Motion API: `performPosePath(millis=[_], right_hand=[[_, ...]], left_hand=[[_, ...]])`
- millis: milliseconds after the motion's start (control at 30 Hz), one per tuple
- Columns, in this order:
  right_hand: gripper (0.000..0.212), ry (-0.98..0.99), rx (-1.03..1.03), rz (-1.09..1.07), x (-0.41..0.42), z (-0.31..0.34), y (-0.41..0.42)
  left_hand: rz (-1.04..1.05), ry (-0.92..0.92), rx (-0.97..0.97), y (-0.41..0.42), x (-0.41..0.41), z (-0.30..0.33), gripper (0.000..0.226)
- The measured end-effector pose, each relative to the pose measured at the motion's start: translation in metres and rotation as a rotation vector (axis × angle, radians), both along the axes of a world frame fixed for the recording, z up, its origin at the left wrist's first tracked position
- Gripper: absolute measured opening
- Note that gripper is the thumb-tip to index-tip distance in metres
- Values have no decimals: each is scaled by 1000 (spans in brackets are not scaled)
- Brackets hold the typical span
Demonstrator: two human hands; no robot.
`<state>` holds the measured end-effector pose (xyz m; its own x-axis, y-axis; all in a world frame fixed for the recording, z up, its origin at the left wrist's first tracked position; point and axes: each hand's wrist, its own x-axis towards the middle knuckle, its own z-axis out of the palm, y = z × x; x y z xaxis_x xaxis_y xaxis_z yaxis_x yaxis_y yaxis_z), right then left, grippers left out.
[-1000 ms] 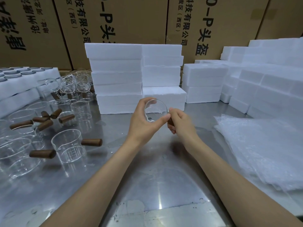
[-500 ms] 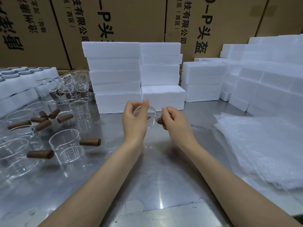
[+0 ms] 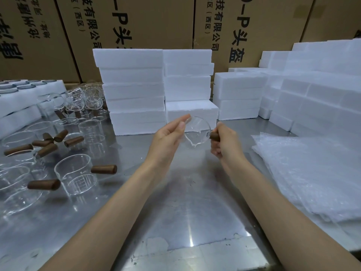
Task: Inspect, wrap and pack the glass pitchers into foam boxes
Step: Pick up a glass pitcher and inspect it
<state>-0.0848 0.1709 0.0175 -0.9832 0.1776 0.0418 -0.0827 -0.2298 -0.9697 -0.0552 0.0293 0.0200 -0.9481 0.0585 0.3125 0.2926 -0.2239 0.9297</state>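
While both forearms reach forward from the lower edge of the view and converge over the middle of the steel table, a glass pitcher is held up off the surface between the two hands, tipped so its open mouth faces the camera, spout at 6 o'clock. Left hand: palm turned inward, thumb and fingertips pinching the pitcher rim at its 10 o'clock edge. Right hand: fingers curled closed around the brown wooden handle, which juts from the pitcher at 3 o'clock; knuckles face left. Wrists roughly level, elbows wide apart. More pitchers with wooden handles stand and lie in a loose group at 9 o'clock on the table, some touching. Stacks of white foam boxes stand at 12 o'clock just behind the held pitcher, with further stacks running toward 2 o'clock. A pile of bubble wrap sheets lies at 3 o'clock, near the right forearm. Printed cardboard cartons form the back wall.
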Motion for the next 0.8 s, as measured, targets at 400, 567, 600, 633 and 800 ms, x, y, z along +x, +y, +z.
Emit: performPosePath(millis=[400,567,600,633,800], right_hand=[[27,-40,-87,49,2,0,1],[27,-8,16,25,2,-3,-4],[27,5,42,26,2,-3,-5],[28,19,71,29,3,-4,-6],[37,122,290,38,5,-6,-13]], left_hand=[[-37,93,-200,-8,-1,-3,66],[107,121,-305,-4,1,-6,61],[133,126,-310,-2,1,-8,59],[159,127,-305,-1,0,-9,59],[336,79,-255,7,1,-16,53]])
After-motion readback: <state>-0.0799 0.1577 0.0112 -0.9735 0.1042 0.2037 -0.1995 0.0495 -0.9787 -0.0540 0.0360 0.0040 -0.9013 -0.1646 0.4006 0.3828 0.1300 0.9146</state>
